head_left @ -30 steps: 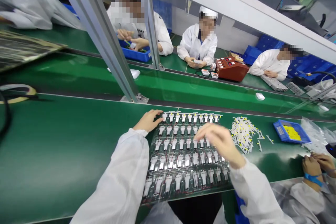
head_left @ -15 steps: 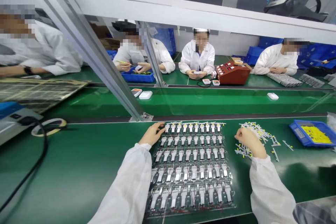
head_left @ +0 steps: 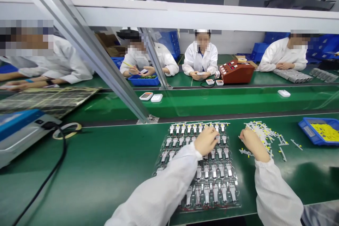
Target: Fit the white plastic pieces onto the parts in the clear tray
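Note:
A clear plastic tray (head_left: 162, 147) lies before me, holding rows of small white parts with dark ends and thin red wires. My left hand (head_left: 207, 141) is over the right side of its upper rows, fingers apart, with nothing visible in them. Along the tray's top edge lie thin white strips with yellow pieces. To the right, my right hand (head_left: 252, 142) rests at the left of a loose pile of white strips with yellow tips (head_left: 261, 130). Its fingers are curled closed; whatever they hold is hidden.
A blue bin (head_left: 307, 135) of yellow pieces (head_left: 325, 132) stands far right. At left are a blue-and-grey device (head_left: 23, 130) with a black cable and a tape roll (head_left: 67, 130). A metal post (head_left: 116, 74) crosses ahead. Several co-workers in white coats sit across the green conveyor (head_left: 219, 99).
My left hand has moved right, from the tray's upper left corner to over its upper right part. The right hand stays at the pile. The view has shifted slightly.

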